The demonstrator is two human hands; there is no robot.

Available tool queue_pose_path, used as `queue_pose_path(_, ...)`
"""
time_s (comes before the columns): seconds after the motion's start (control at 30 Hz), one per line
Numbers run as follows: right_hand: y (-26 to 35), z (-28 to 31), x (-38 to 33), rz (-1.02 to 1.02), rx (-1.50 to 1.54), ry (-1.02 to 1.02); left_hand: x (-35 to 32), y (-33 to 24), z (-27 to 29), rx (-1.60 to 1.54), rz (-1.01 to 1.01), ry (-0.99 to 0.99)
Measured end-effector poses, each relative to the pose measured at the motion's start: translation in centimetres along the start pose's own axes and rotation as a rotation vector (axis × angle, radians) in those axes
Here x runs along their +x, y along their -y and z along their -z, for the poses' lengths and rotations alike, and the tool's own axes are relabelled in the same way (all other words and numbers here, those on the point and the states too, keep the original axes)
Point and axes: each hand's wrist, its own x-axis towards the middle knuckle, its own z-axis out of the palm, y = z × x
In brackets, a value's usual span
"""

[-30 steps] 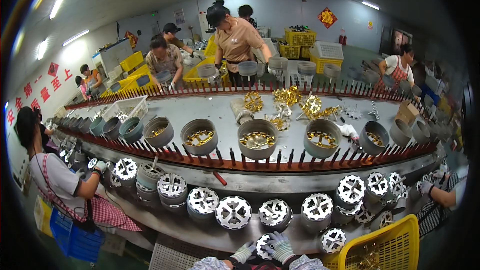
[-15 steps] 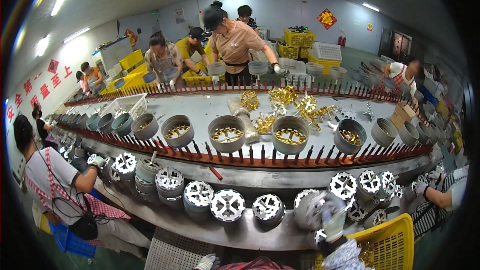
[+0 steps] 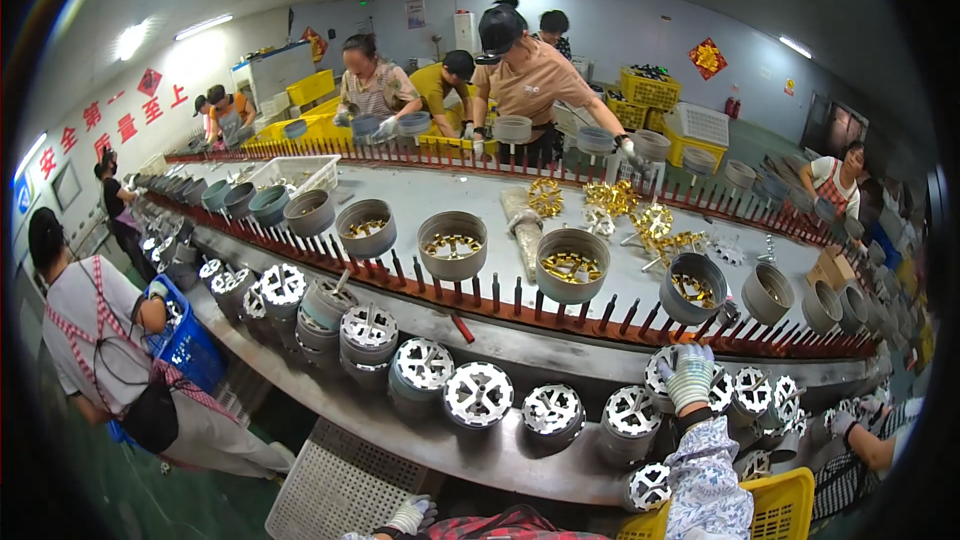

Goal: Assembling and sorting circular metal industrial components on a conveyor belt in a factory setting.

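Note:
My right hand (image 3: 688, 375), in a white and grey glove, reaches forward over the metal ledge (image 3: 400, 420). Its fingers are stretched out over a silver slotted disc (image 3: 657, 368) atop one of the cylinder stacks. Closer to me stand another disc-topped stack (image 3: 632, 412) and a lower slotted disc (image 3: 650, 486) beside my sleeve. My left hand (image 3: 412, 515), gloved too, is low at the bottom edge by a white perforated crate (image 3: 340, 485); its fingers are loosely apart with nothing visible in them.
Grey ring-shaped cups (image 3: 570, 265) holding gold pieces sit along a row of dark red pegs (image 3: 520, 292). Gold and silver parts (image 3: 655, 225) lie on the table behind. A yellow basket (image 3: 785, 505) is under my right arm. Co-workers work on the far side, left and right.
My right hand has moved forward from the nearer stack to the disc behind it. The view has shifted and tilted. The co-worker at left now has a hand at a blue crate.

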Motion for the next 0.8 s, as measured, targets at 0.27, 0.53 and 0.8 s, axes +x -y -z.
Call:
queue_pose_path(0.27, -1.1, -1.2, -0.2, 0.052, -0.010, 0.085, 1.0, 1.7, 2.0, -0.090, 0.063, -0.065)
queue_pose_path(0.53, -0.1, 1.3, -0.4, 0.048, -0.034, 0.122, -1.0, -6.7, -1.2, -0.083, -0.134, -0.075)
queue_pose_path(0.8, 2.5, 5.2, -4.3, 0.005, 0.080, -0.134, -8.2, -22.8, -5.4, 0.075, -0.335, 0.328)
